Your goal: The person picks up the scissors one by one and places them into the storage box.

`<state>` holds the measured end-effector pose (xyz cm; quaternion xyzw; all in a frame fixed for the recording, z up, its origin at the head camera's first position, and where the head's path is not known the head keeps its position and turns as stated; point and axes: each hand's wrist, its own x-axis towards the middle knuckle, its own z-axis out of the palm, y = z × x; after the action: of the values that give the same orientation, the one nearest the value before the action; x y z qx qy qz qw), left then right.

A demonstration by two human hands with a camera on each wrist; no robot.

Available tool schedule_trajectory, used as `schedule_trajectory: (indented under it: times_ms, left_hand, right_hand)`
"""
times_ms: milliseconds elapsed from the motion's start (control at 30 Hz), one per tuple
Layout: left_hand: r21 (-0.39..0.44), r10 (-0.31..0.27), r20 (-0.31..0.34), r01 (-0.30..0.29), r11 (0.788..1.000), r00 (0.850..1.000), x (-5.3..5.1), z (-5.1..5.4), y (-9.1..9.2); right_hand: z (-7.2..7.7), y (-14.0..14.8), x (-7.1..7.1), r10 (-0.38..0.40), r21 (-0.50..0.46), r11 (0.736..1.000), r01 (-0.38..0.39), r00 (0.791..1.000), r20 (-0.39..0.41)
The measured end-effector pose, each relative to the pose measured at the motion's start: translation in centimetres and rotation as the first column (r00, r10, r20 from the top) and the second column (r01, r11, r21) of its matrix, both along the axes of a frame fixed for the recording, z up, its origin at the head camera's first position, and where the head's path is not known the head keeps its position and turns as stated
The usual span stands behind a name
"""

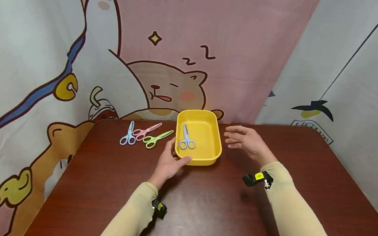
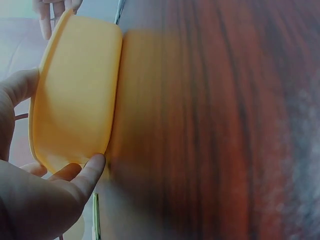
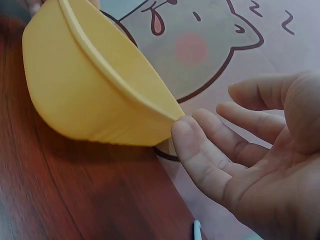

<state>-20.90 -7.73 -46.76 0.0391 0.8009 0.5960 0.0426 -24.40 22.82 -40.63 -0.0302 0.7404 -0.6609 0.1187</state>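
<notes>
A yellow plastic tray (image 1: 218, 147) stands on the table, with one pair of blue scissors (image 1: 187, 140) lying inside at its left. My left hand (image 1: 169, 163) grips the tray's near left corner, thumb at the rim and fingers against the side wall. Apart from the tray, to its right, my right hand (image 1: 245, 140) hovers with fingers spread loosely and holds nothing. Left of the tray lie blue scissors (image 1: 131, 133), pink scissors (image 1: 148, 129) and green scissors (image 1: 159, 137), the pink between the other two.
The brown wooden table (image 1: 208, 204) ends at a cartoon-printed cloth (image 1: 237, 56) behind it. A thin pale-blue piece (image 3: 197, 230) shows at the bottom of the right wrist view; its kind cannot be told. Each wrist wears a small black camera.
</notes>
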Motion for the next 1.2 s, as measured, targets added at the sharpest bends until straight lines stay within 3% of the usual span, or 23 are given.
schedule_trajectory:
  times_ms: [600, 1200]
  left_hand:
    - [0.007, -0.004, 0.005, 0.004, 1.0, 1.0, 0.1, 0.1, 0.0]
    - [0.005, 0.002, 0.017, -0.002, 1.0, 1.0, 0.1, -0.1, -0.2]
  right_hand:
    - [-1.1, 3.0, 0.8, -0.097, 0.067, 0.993, 0.097, 0.995, 0.003]
    - [-2.0, 5.6, 1.0, -0.162, 0.082, 0.983, 0.166, 0.986, -0.049]
